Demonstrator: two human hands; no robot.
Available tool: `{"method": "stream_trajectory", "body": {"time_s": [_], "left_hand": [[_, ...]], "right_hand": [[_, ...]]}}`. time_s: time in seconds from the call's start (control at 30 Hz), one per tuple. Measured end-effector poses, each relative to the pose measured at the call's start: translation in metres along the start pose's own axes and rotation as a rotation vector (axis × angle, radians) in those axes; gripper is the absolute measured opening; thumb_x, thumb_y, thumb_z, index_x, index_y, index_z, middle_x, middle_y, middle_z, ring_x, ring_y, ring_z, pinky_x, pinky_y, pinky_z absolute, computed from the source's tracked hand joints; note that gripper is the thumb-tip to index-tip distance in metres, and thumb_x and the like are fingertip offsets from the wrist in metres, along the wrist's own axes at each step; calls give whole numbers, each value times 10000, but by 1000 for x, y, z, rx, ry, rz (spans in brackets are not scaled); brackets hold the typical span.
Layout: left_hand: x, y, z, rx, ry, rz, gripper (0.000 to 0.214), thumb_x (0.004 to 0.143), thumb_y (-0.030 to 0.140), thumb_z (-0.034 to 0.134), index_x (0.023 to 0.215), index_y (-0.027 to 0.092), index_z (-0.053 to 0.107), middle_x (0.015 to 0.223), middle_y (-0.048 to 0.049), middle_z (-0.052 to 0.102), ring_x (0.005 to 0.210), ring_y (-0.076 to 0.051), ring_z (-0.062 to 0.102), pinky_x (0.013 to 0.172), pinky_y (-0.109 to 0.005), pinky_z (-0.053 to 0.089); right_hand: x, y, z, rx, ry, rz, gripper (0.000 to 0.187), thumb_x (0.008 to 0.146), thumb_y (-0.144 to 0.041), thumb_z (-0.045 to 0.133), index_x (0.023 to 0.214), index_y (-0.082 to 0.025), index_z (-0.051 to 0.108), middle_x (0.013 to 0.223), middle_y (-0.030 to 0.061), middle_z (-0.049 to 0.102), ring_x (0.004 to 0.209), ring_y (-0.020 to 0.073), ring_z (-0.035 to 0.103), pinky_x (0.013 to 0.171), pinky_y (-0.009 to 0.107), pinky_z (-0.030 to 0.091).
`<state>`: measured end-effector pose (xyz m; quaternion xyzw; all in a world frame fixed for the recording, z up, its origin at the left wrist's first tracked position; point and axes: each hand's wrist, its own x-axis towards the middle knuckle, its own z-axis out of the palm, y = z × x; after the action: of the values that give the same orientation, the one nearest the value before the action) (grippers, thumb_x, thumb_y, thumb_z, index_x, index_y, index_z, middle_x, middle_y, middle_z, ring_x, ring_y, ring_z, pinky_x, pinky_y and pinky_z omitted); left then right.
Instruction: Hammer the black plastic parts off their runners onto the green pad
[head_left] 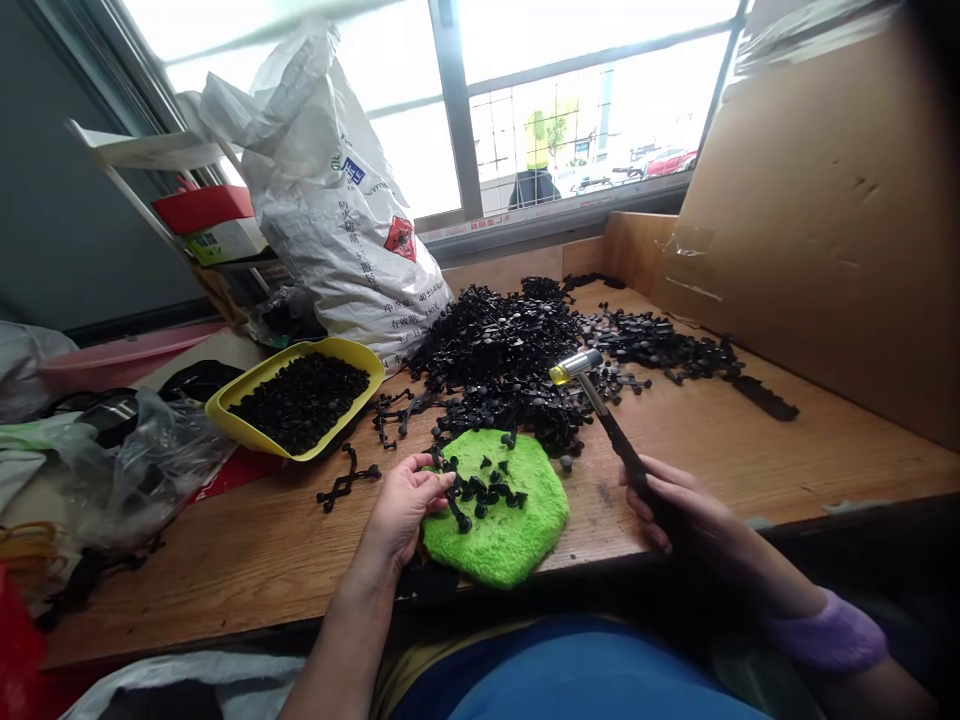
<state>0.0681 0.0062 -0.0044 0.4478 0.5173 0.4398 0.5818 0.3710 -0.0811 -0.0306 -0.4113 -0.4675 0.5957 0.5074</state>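
The left hand (405, 500) pinches a knobbed black plastic strip (459, 515) over the left edge of a fuzzy, bright-green pad (517, 548); the strip's long axis slants toward the person. The right hand (686, 500), farther from the strip, wraps the dark handle of a silver-headed, yellow-tipped hammer (615, 435), which slants forward and leftward, its head beyond the pad's far-right edge. Small black plastic pieces (491, 492) lie mid-pad. Bare brown wooden tabletop (600, 535) separates pad and right hand; a heaped black plastic pile (502, 330) crowds the far side.
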Motion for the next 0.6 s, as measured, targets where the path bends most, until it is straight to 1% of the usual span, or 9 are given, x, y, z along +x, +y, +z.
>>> {"method": "stream_trajectory", "body": {"time_s": [0.13, 0.2, 0.27, 0.37, 0.47, 0.53, 0.6], "left_hand": [[-1, -2, 1, 57, 0, 47, 434, 591, 255, 749, 891, 160, 451, 528, 84, 519, 434, -37, 468, 422, -126, 386], [-1, -3, 1, 74, 3, 76, 426, 602, 264, 736, 875, 172, 422, 513, 94, 500, 418, -39, 454, 400, -123, 358], [-1, -4, 2, 94, 4, 101, 404, 619, 263, 718, 849, 183, 397, 500, 99, 489, 400, -39, 440, 376, -119, 321], [-1, -4, 2, 117, 1, 116, 373, 638, 256, 695, 816, 192, 374, 487, 100, 475, 384, -39, 417, 359, -121, 289], [-2, -3, 2, 107, -15, 117, 361, 648, 255, 681, 810, 198, 363, 513, 90, 492, 388, -37, 410, 359, -122, 280], [-2, -3, 2, 96, -22, 112, 360, 650, 254, 674, 807, 203, 354, 514, 92, 489, 383, -37, 403, 354, -122, 267], [-2, -3, 2, 83, -28, 102, 356, 653, 252, 666, 804, 206, 347, 503, 99, 475, 375, -36, 393, 351, -123, 258]], "right_hand": [[0, 2, 1, -97, 26, -40, 268, 875, -407, 407, 916, -166, 517, 560, -36, 445, 370, 82, 407, 342, 200, 301], [-2, -1, 4, -246, 40, -87, 294, 882, -413, 381, 913, -165, 534, 556, -31, 453, 382, 95, 417, 363, 220, 324], [-5, -7, 9, -457, 48, -163, 287, 892, -389, 372, 921, -172, 558, 608, -6, 502, 480, 126, 480, 444, 242, 373], [-8, -18, 20, -722, 4, -274, 236, 909, -329, 366, 896, -192, 557, 695, 13, 544, 623, 154, 517, 551, 251, 381], [-8, -24, 33, -910, -46, -320, 216, 930, -296, 322, 884, -202, 511, 676, 7, 538, 589, 152, 502, 538, 255, 352], [-6, -26, 40, -1055, -83, -307, 220, 937, -301, 305, 855, -207, 487, 656, 6, 539, 562, 155, 496, 522, 260, 334], [-4, -28, 45, -1151, -130, -291, 238, 938, -313, 304, 795, -212, 465, 633, 4, 535, 541, 156, 491, 507, 260, 319]]}}
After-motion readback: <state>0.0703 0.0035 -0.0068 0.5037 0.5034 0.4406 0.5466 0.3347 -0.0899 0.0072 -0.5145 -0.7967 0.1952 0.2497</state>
